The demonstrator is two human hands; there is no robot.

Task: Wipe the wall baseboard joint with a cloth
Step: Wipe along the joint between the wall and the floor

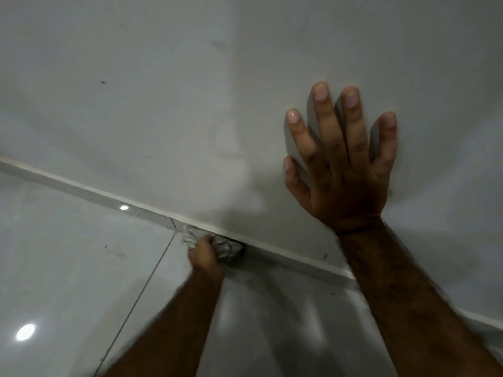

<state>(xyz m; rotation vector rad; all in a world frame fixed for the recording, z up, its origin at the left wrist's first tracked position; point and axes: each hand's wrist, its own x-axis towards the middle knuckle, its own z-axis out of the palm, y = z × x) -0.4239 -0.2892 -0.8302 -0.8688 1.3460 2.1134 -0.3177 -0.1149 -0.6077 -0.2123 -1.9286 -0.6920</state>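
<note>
A pale baseboard [89, 192] runs diagonally from the upper left down to the lower right, where the white wall [163, 104] meets the tiled floor. My left hand [204, 253] is closed around a bunched light cloth [226, 247], which presses against the baseboard near a vertical seam in it. My right hand [344, 164] lies flat on the wall above the baseboard, fingers spread, holding nothing. The cloth hides a short stretch of the joint.
Glossy grey floor tiles [68, 268] fill the lower left, with a grout line running down from the baseboard and two bright light reflections. Small dark specks mark the wall and the floor. My shadow darkens the wall above the cloth.
</note>
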